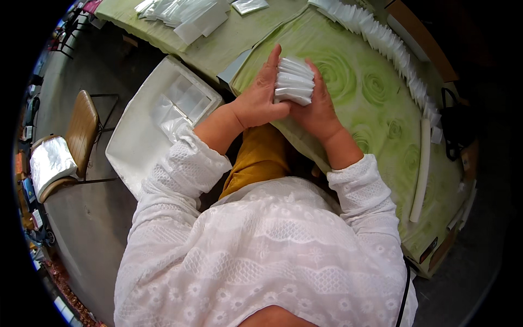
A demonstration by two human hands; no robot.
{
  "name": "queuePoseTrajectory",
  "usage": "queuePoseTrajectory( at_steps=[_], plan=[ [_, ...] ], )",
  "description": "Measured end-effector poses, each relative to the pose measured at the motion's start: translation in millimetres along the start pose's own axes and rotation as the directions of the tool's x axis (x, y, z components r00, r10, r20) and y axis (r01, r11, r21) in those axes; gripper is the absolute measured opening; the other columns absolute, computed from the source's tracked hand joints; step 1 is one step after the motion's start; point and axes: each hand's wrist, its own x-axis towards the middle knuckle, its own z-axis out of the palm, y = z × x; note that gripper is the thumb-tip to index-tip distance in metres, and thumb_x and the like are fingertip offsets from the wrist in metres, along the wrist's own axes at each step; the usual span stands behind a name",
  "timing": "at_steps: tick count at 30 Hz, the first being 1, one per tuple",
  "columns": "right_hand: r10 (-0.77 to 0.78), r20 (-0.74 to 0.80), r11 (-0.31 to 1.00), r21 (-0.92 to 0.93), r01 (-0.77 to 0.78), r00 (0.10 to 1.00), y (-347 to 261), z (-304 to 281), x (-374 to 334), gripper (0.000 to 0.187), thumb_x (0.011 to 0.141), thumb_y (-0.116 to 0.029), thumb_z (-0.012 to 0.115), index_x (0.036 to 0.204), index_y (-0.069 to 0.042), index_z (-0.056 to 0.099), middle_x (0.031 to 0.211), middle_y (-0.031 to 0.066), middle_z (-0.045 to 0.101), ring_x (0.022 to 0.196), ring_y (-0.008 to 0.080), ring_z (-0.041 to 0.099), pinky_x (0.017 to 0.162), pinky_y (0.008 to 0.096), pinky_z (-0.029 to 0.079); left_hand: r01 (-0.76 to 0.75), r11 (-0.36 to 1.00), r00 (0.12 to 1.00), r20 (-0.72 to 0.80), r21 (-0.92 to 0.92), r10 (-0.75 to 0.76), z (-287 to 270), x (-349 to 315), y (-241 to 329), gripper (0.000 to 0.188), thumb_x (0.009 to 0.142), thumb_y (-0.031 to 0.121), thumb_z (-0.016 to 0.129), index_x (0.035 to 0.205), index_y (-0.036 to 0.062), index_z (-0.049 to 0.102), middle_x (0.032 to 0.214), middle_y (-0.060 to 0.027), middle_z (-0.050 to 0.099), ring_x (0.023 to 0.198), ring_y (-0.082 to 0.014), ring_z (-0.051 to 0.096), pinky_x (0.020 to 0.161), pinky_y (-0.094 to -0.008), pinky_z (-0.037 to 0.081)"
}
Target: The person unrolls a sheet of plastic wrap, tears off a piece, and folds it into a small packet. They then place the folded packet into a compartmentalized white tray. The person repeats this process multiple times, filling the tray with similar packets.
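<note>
A small stack of white, glossy plastic packets (295, 82) is held upright between my two hands above the table's near edge. My left hand (255, 98) presses against the stack's left side, its fingers pointing up and its thumb lying along the bottom. On the opposite side my right hand (320, 111) is curled round the stack, with part of its fingers hidden behind the packets. What the packets contain cannot be made out.
A green rose-patterned cloth (376, 128) covers the table. Overlapping white packets (381, 43) form a long curved row at the far right, near a pale tube (420, 171). More white packets (188, 19) lie at the far left. A white tub (128, 139) and a chair (83, 122) stand left.
</note>
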Motion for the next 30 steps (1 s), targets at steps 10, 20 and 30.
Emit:
queuePoseTrajectory(
  at_steps=[10, 20, 30],
  plan=[
    [0.303, 0.167, 0.909, 0.245, -0.337, 0.938, -78.9, 0.9, -19.5, 0.073, 0.079, -0.014, 0.079, 0.139, -0.002, 0.038, 0.126, 0.0137, 0.056, 0.112, 0.0245, 0.058, 0.096, 0.0358, 0.047, 0.162, 0.966, 0.958, -0.202, -0.201, -0.203, 4.8, -35.8, 50.1, 0.057, 0.083, 0.014, 0.061, 0.136, 0.0043, 0.045, 0.120, -0.0140, 0.060, 0.112, -0.0254, 0.059, 0.099, -0.0342, 0.045],
    [0.267, 0.497, 0.727, 0.459, -0.511, 0.826, -112.0, 3.5, -51.9, 0.070, 0.087, -0.004, 0.068, 0.149, -0.007, 0.035, 0.122, 0.0081, 0.055, 0.109, 0.0186, 0.055, 0.101, 0.0349, 0.044, 0.612, 0.467, 0.596, -0.017, -0.639, -0.803, -213.2, -207.5, 28.8, 0.037, 0.092, 0.026, 0.056, 0.122, 0.0044, 0.060, 0.117, -0.0106, 0.066, 0.108, -0.0236, 0.065, 0.100, -0.0416, 0.050],
    [0.375, 0.516, 0.662, 0.432, -0.613, 0.770, -89.1, -2.5, -64.0, 0.054, 0.093, 0.000, 0.060, 0.144, -0.005, 0.043, 0.120, 0.0057, 0.057, 0.106, 0.0150, 0.055, 0.096, 0.0288, 0.045, 0.985, 0.122, 0.118, 0.042, 0.118, -0.992, -211.4, -255.8, -40.3, 0.055, 0.081, 0.026, 0.063, 0.133, 0.0084, 0.056, 0.122, -0.0107, 0.063, 0.109, -0.0259, 0.062, 0.093, -0.0376, 0.050]
  ],
)
